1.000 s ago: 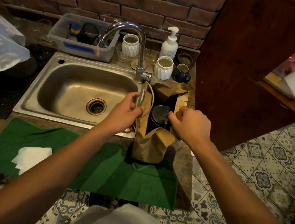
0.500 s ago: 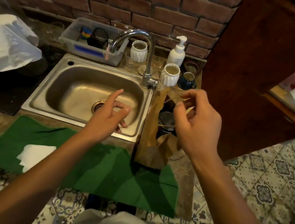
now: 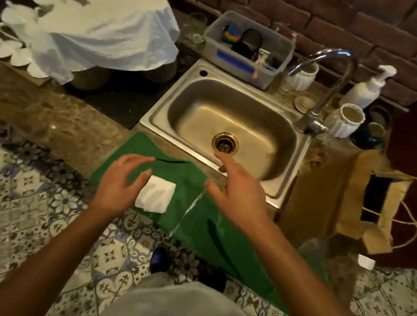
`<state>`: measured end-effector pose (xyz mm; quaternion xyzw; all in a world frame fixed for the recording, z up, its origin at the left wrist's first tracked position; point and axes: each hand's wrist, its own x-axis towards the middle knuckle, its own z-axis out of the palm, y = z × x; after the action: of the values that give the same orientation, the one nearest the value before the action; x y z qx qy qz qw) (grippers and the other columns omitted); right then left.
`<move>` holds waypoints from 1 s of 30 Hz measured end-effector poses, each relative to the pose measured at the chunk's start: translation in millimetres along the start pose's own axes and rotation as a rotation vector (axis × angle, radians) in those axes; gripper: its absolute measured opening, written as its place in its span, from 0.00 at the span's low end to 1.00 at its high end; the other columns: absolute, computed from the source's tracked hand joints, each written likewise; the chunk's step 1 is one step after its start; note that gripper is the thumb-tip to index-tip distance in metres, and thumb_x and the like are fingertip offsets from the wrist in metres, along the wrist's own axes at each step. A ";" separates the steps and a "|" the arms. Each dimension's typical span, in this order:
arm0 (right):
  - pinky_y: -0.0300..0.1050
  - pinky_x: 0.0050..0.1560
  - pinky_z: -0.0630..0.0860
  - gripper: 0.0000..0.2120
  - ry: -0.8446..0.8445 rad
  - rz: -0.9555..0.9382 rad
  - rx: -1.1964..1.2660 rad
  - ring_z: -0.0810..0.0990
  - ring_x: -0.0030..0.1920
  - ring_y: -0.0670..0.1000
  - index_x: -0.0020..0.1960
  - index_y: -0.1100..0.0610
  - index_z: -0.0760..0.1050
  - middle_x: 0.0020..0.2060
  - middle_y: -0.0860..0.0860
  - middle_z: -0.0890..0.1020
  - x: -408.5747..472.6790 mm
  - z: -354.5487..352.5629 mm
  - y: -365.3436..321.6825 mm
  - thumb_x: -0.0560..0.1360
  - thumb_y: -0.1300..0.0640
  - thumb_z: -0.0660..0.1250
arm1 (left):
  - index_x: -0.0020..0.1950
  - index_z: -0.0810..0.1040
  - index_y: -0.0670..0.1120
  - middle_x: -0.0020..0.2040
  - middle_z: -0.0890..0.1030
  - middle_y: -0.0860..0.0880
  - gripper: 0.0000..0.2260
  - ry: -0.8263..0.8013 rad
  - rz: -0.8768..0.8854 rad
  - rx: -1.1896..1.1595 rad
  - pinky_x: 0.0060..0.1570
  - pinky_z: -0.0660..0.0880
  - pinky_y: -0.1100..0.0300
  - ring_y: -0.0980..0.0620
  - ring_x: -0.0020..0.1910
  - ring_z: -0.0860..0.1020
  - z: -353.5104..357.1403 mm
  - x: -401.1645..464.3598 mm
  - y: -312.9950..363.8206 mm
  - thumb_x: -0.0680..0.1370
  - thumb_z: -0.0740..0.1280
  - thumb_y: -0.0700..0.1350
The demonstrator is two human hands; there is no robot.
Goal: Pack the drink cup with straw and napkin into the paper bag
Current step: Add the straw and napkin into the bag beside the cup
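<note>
Left hand (image 3: pixel 117 186) hovered fingers spread, empty, thumb tip at edge of white napkin (image 3: pixel 155 198) on green cloth (image 3: pixel 195 183). Right hand (image 3: pixel 237 193) splayed, empty; straw (image 3: pixel 187 212) just below its thumb. Paper bag (image 3: pixel 343 199) well right of fingers.

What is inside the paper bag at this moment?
Through the open top of the paper bag, only a dark interior shows; a cup cannot be made out. Its walls cover everything lower. The napkin and straw lie outside, on the green mat.
</note>
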<state>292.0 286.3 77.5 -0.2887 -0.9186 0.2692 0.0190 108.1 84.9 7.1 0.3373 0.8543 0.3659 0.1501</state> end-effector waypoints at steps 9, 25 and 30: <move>0.53 0.55 0.81 0.27 -0.244 0.378 0.011 0.83 0.55 0.56 0.75 0.44 0.66 0.53 0.51 0.84 34.7 108.2 -1.7 0.77 0.41 0.66 | 0.77 0.67 0.51 0.69 0.76 0.44 0.28 -0.119 -0.113 0.170 0.65 0.71 0.47 0.42 0.67 0.73 4.3 3.5 -98.8 0.79 0.69 0.54; 0.44 0.42 0.75 0.13 -0.291 0.771 -0.058 0.83 0.46 0.56 0.47 0.54 0.77 0.43 0.52 0.82 29.2 162.7 -21.3 0.77 0.44 0.68 | 0.72 0.74 0.51 0.60 0.78 0.44 0.29 -0.351 0.297 0.643 0.62 0.70 0.45 0.42 0.62 0.74 44.3 57.3 -99.4 0.73 0.76 0.55; 0.43 0.42 0.78 0.13 -0.261 0.865 0.055 0.82 0.41 0.54 0.44 0.56 0.82 0.42 0.52 0.84 31.8 168.5 -21.0 0.76 0.47 0.68 | 0.70 0.76 0.52 0.54 0.81 0.45 0.27 -0.376 0.304 0.690 0.56 0.71 0.46 0.42 0.56 0.76 40.5 59.7 -99.4 0.73 0.75 0.58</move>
<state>222.5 207.5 -59.6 -0.6090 -0.7008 0.3108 -0.2036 38.7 96.9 -93.5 0.5508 0.8251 0.0083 0.1260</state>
